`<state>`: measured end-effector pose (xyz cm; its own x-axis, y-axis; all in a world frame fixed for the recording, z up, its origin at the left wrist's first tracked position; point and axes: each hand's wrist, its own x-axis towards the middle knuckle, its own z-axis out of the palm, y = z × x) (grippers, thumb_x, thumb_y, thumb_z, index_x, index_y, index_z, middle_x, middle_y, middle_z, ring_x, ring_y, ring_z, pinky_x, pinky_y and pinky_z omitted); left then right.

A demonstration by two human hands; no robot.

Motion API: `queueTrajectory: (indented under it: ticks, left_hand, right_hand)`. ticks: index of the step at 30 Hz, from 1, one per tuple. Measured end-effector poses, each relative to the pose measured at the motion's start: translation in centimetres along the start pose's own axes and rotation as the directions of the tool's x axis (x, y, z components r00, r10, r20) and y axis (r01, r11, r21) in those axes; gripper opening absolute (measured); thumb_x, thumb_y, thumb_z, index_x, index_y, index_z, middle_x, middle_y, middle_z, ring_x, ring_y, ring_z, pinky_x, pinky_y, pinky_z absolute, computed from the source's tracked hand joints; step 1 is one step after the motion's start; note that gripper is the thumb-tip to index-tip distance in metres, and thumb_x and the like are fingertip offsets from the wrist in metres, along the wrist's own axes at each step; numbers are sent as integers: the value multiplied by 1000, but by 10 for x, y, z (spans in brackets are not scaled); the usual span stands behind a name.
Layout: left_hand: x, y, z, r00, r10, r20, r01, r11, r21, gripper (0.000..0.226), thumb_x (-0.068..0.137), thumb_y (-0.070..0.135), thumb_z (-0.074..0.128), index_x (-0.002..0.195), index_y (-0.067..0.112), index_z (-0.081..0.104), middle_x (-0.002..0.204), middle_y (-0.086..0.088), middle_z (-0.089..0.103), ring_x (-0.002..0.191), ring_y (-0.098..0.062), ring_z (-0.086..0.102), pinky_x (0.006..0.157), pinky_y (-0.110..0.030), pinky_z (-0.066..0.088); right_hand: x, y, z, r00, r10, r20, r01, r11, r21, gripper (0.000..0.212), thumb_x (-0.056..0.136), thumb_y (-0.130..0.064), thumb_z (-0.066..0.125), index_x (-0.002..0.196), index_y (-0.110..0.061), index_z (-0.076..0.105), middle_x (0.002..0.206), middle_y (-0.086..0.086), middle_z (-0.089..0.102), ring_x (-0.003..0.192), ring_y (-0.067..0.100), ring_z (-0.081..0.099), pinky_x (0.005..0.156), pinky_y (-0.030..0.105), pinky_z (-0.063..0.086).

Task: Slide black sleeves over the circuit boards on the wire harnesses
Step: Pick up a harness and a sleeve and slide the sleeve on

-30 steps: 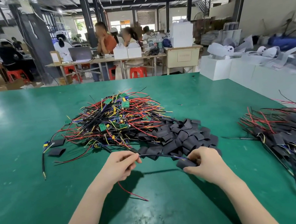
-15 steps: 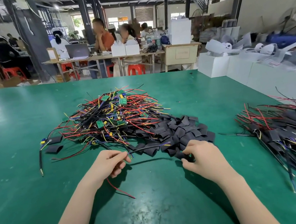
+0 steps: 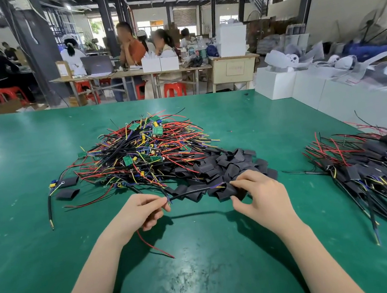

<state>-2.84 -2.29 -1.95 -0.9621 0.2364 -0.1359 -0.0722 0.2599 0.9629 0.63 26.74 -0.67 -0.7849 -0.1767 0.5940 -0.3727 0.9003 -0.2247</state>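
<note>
Step in hand looks like the sleeving itself: left hand (image 3: 144, 208) pinches one wire harness (image 3: 192, 191) by its black cable between thumb and fingertips, other fingers curled under, a loose red lead (image 3: 154, 247) trailing out below the palm onto the green table (image 3: 30, 235). The cable runs taut to the right, just above the table, and its coloured wires enter a black sleeve (image 3: 223, 191) held by the right hand (image 3: 262, 196), forefinger on top, thumb underneath, pinching the sleeve near its mouth. Cannot see the circuit board on this harness; my guess is it's already inside the sleeve or hidden by the fingers, can't tell which. So sleeve sits at the right fingertips, harness spans the gap between both hands, both touching what they hold. Next move, as I read it: keep the cable under tension with the left, push the sleeve along with the right until the board is fully covered, then drop the piece on the finished pile (image 3: 369, 166) well off to the right. Risk: flat sleeve mouth snagging on board corners or a stray lead. Unsleeved harness heap (image 3: 140, 152) sits just beyond the hands, loose sleeve stock (image 3: 225, 166) beside it, directly behind the right hand.
</note>
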Motion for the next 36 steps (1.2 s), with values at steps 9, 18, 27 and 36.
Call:
queueTrajectory:
  ticks: [9, 18, 27, 36]
  left_hand:
    - [0, 0, -1, 999, 36, -7, -35, 991, 131, 26, 94, 24, 62, 75, 10, 74, 52, 0, 39, 42, -13, 22, 41, -19, 20]
    - [0, 2, -8, 978, 207, -38, -171, 887, 430, 22, 89, 30, 67, 69, 24, 75, 46, 4, 42, 45, -9, 30, 47, -19, 28]
    - [-5, 11, -2, 943, 322, -83, -225, 801, 555, 26, 86, 23, 70, 60, 25, 72, 50, -3, 52, 43, -9, 30, 46, -16, 29]
    - [-4, 11, 18, 979, 194, 63, -201, 868, 455, 28, 90, 30, 65, 64, 25, 73, 45, 7, 47, 42, -6, 33, 46, -14, 30]
  right_hand:
    - [1, 2, 0, 998, -63, -4, 62, 994, -85, 27, 62, -26, 79, 87, -18, 74, 84, -4, 65, 76, 22, 62, 70, 36, 46]
    - [1, 0, 1, 999, -16, 46, 17, 1000, -17, 26, 62, -27, 78, 87, -19, 74, 85, -8, 65, 66, 17, 57, 78, 35, 44]
    - [1, 1, -1, 995, 24, 96, -28, 999, 41, 28, 64, -28, 77, 91, -20, 74, 89, -9, 64, 73, 15, 59, 82, 32, 39]
    - [2, -12, 4, 964, -186, 187, 208, 973, -101, 25, 63, -31, 73, 86, -20, 72, 82, -8, 64, 71, 18, 60, 83, 34, 41]
